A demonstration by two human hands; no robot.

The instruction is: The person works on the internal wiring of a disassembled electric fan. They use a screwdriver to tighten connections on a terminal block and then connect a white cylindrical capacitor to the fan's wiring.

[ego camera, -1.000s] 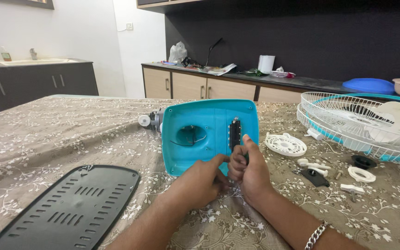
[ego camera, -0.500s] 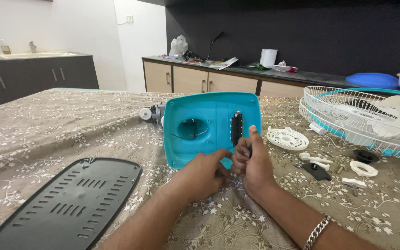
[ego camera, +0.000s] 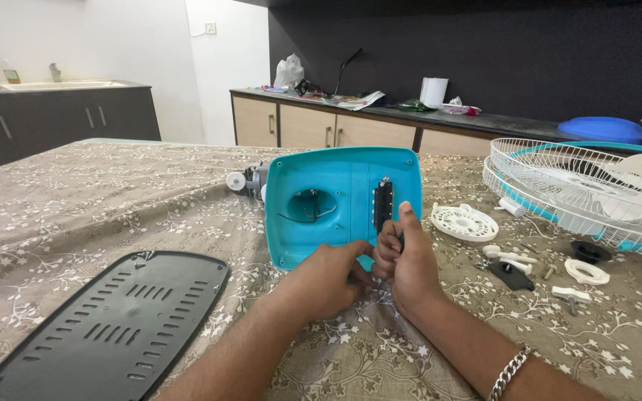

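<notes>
Teal fan base (ego camera: 336, 204) tipped upright on table, right hand (ego camera: 403, 256) pinching its black switch block (ego camera: 383, 206), left hand (ego camera: 328, 278) curled against lower edge

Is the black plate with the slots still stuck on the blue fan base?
No, the black slotted plate lies flat on the tablecloth, apart from the blue fan base, which stands open.

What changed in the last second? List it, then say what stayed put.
Little changed. The right hand crept a bit up the teal housing, its thumb now pressed beside the black switch block. The left hand kept to the housing's lower edge. Nothing was picked up or let go. The housing, black grille plate, fan guard and small white parts on the cloth stayed put.
</notes>
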